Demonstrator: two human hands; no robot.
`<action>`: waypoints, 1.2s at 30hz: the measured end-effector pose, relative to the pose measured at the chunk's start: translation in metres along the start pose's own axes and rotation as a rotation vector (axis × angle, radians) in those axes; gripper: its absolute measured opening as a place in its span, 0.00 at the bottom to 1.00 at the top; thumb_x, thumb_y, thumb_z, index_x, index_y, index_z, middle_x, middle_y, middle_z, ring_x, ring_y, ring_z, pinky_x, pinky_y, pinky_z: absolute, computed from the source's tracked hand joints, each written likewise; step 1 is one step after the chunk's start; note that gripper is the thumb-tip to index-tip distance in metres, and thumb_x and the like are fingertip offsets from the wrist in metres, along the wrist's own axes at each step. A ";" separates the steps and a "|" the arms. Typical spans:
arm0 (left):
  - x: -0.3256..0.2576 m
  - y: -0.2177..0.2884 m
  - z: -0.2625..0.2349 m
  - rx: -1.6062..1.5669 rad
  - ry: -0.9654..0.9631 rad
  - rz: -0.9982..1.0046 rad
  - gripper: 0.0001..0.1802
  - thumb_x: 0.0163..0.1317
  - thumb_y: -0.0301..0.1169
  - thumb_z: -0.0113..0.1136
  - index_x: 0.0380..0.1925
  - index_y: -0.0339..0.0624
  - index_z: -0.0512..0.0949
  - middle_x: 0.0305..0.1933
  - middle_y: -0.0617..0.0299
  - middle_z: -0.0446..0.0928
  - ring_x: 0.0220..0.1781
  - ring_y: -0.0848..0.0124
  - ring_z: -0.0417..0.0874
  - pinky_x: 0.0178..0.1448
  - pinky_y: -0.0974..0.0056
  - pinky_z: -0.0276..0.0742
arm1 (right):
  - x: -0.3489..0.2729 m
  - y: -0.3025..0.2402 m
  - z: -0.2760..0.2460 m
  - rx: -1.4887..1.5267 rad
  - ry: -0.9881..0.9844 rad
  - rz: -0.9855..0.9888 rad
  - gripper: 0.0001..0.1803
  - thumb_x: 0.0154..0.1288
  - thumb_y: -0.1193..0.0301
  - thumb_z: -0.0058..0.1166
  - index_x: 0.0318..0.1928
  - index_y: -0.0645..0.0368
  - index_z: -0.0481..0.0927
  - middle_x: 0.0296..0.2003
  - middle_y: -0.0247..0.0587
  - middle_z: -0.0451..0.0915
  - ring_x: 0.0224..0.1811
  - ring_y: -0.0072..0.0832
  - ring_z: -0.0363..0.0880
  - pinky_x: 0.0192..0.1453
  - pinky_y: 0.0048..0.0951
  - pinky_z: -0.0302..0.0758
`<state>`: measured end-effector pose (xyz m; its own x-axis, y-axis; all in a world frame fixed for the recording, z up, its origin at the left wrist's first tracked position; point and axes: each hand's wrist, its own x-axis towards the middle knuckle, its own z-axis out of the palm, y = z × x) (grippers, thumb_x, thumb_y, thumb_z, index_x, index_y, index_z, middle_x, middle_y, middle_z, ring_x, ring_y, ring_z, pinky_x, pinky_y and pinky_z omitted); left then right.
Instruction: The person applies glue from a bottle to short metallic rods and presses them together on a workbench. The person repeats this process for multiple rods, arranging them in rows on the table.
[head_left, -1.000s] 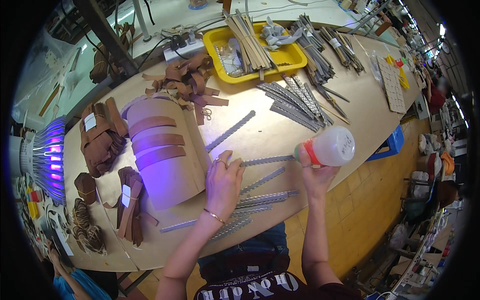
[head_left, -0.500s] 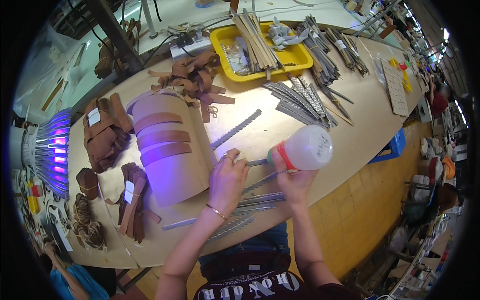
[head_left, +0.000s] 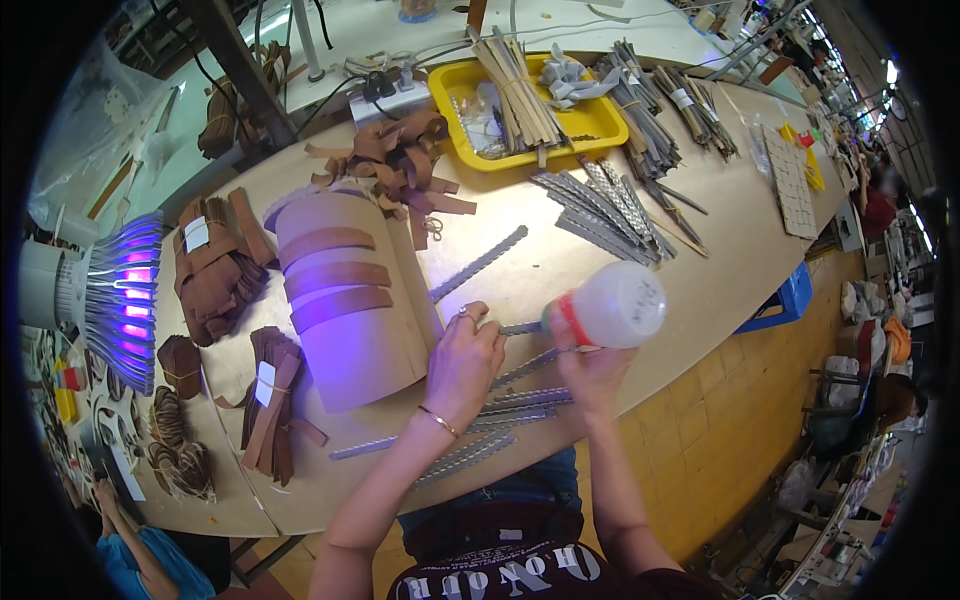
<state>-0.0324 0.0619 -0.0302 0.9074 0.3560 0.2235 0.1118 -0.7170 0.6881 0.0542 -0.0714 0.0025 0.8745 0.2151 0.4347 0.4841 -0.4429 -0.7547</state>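
The bottle (head_left: 612, 305) lies tipped on its side in the right hand (head_left: 590, 362), which grips it from below, its red nozzle end aimed left at a grey strip (head_left: 520, 327) near the table's front edge. The left hand (head_left: 462, 362) presses down on that strip, fingers curled over its left end. Judging from the tilt, a hard squeeze could flood the strip and spill onto the table (head_left: 700, 250) or the left fingers just beside the nozzle; if the left hand eases, the strip may slide and the bead would miss. More grey strips (head_left: 520, 400) lie just below, close enough to be smeared or stuck together. The nozzle tip is hidden between the two hands, so I cannot tell whether it touches the strip or whether anything is coming out. What the bottle holds is unclear. The brown straps (head_left: 330, 275) on the cardboard (head_left: 350, 340) sit near the left hand.
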 end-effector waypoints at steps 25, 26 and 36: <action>-0.007 0.040 -0.053 0.298 -0.491 -0.115 0.11 0.59 0.30 0.64 0.36 0.32 0.81 0.54 0.43 0.76 0.54 0.47 0.78 0.59 0.52 0.76 | 0.021 0.127 -0.091 1.118 0.362 0.702 0.27 0.61 0.64 0.61 0.58 0.60 0.70 0.46 0.44 0.79 0.47 0.33 0.80 0.50 0.36 0.81; 0.002 0.045 -0.054 0.311 -0.562 -0.162 0.11 0.60 0.31 0.64 0.37 0.32 0.81 0.55 0.43 0.76 0.55 0.47 0.78 0.59 0.52 0.75 | 0.020 0.130 -0.094 1.176 0.351 0.720 0.27 0.61 0.63 0.61 0.58 0.60 0.70 0.46 0.45 0.79 0.46 0.33 0.80 0.49 0.36 0.81; 0.139 0.033 0.053 0.123 -0.077 0.054 0.27 0.60 0.30 0.64 0.60 0.39 0.71 0.51 0.45 0.76 0.51 0.50 0.77 0.55 0.51 0.73 | 0.022 0.140 -0.104 1.502 0.324 0.787 0.30 0.61 0.61 0.60 0.61 0.56 0.69 0.43 0.46 0.79 0.41 0.34 0.80 0.44 0.33 0.80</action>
<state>0.1190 0.0558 -0.0134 0.9412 0.2711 0.2015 0.1061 -0.8035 0.5857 0.1385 -0.2188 -0.0425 0.9467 0.1085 -0.3032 -0.2547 0.8284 -0.4988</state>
